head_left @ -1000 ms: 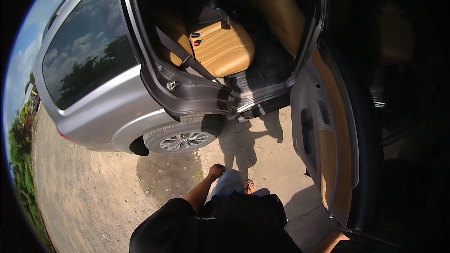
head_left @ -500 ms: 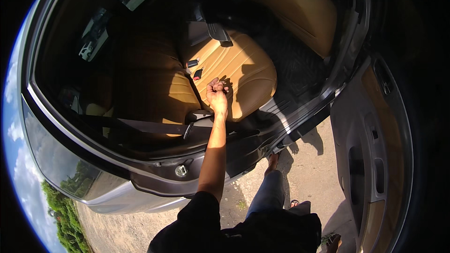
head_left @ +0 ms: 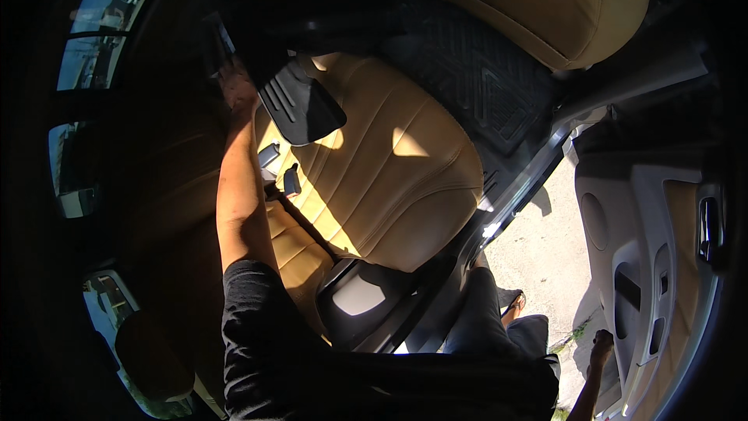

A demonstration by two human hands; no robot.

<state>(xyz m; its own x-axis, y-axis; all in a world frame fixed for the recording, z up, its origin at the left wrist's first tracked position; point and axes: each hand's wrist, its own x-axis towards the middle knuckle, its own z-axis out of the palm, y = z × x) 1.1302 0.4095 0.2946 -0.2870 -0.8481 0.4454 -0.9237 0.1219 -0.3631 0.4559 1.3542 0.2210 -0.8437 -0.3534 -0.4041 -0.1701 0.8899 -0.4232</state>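
My left hand (head_left: 236, 84) reaches deep over the tan rear seat (head_left: 389, 187) of a car. It is in shade, beside a black ridged plastic piece (head_left: 300, 105) lying over the seat back side. Its fingers blur into the dark, so whether they grip the piece cannot be told. Two seat belt buckles (head_left: 291, 181) stick up from the seat below my forearm. Low at the right, my right hand (head_left: 601, 345) is curled next to the open car door (head_left: 623, 242); anything inside it is too small to make out.
A front seat (head_left: 561, 8) rises at the far right. A black floor mat (head_left: 491, 86) lies between the seats. The door sill (head_left: 514, 203) runs near my legs, with pale ground (head_left: 538, 273) outside. Windows (head_left: 74, 168) line the left.
I have leaned farther into the car. My left hand has moved from above the seat near the buckles to beside the black ridged piece. My right hand now shows by the door.
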